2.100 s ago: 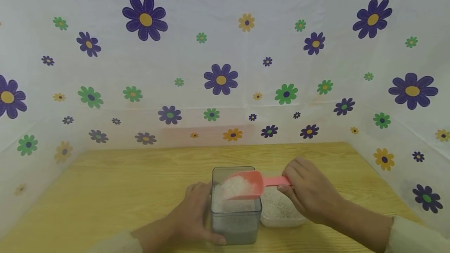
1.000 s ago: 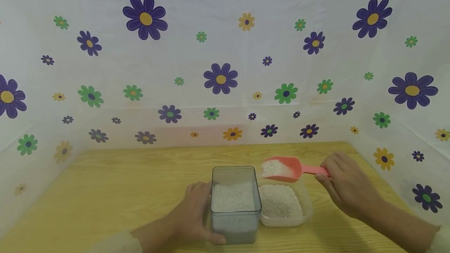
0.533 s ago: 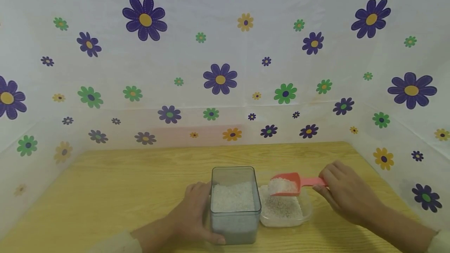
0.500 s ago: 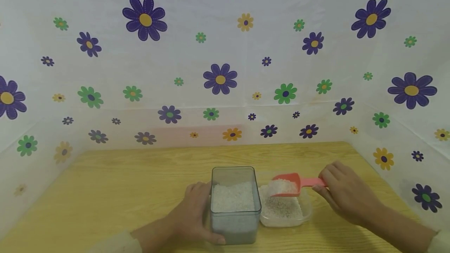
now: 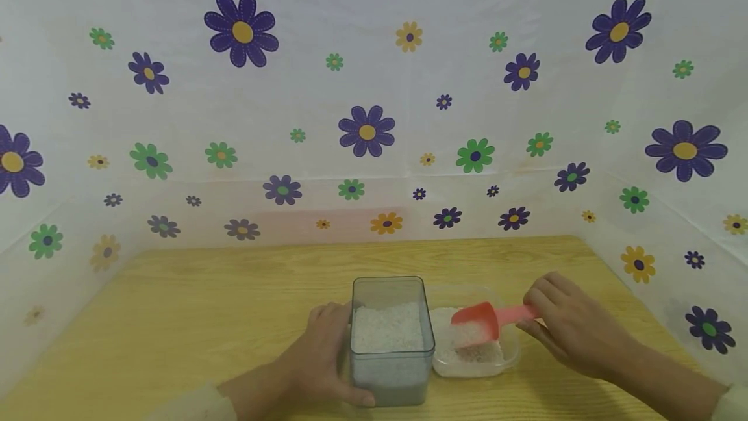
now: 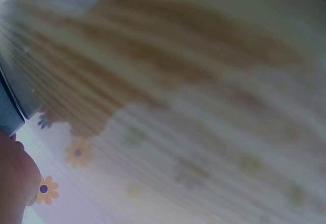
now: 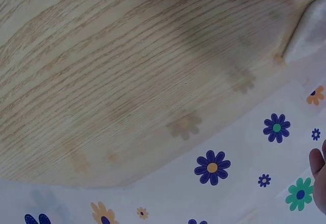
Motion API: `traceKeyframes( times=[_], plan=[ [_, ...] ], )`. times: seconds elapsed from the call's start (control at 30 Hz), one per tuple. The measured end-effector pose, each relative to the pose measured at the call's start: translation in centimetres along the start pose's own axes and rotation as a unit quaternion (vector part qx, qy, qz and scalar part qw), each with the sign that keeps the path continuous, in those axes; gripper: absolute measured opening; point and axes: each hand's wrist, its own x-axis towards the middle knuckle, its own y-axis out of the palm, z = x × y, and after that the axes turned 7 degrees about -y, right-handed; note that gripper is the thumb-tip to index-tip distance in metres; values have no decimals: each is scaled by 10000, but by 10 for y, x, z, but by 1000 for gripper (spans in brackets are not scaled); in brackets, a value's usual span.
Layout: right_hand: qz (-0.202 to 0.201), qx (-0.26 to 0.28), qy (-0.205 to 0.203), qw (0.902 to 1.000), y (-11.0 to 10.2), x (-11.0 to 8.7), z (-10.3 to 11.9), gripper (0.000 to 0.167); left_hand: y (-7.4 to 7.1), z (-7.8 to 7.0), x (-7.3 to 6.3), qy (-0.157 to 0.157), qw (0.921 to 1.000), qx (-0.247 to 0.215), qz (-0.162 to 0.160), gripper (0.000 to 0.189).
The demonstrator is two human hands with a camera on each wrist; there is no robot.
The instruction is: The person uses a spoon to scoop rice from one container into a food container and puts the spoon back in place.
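Note:
In the head view, my left hand (image 5: 324, 359) holds the left side of a tall, see-through grey container (image 5: 390, 379), thumb at its front. White rice (image 5: 388, 327) fills a good part of it. My right hand (image 5: 569, 327) grips the handle of a pink scoop (image 5: 487, 317). The scoop's bowl is tilted, with rice in it, low over a shallow clear plastic tub (image 5: 467, 369) that also contains rice (image 5: 442, 340). At the left wrist view's edge, part of the left hand (image 6: 18, 178) shows below the container (image 6: 9, 109). Only fingers (image 7: 317, 164) of the right hand appear in the right wrist view.
The shallow tub stands directly right of the tall container on a wood-grain table (image 5: 234, 297). A white sheet (image 5: 315, 96) with printed flowers hangs behind the table and along both sides.
The right hand has carried the loaded scoop rightward from over the tall container, then lowered it to the shallow tub and tilted its bowl. The left hand and tall container have stayed put.

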Motion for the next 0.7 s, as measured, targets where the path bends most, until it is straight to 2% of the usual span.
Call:
traceKeyframes(
  times=[0.2,0.5,0.57,0.7],
  plan=[
    [-89,233,-418,9988,-4,3,-3,25,0,1,0,-29,10000,15,53,113],
    [-93,107,-605,9981,-14,7,-7,35,0,1,0,28,10000,7,51,113],
    [-170,29,-594,9981,-14,9,-7,41,0,1,1,18,10000,-13,76,112],
    [-574,-36,-472,9972,-16,14,-6,49,0,1,1,6,10000,-27,95,113]
  ],
)
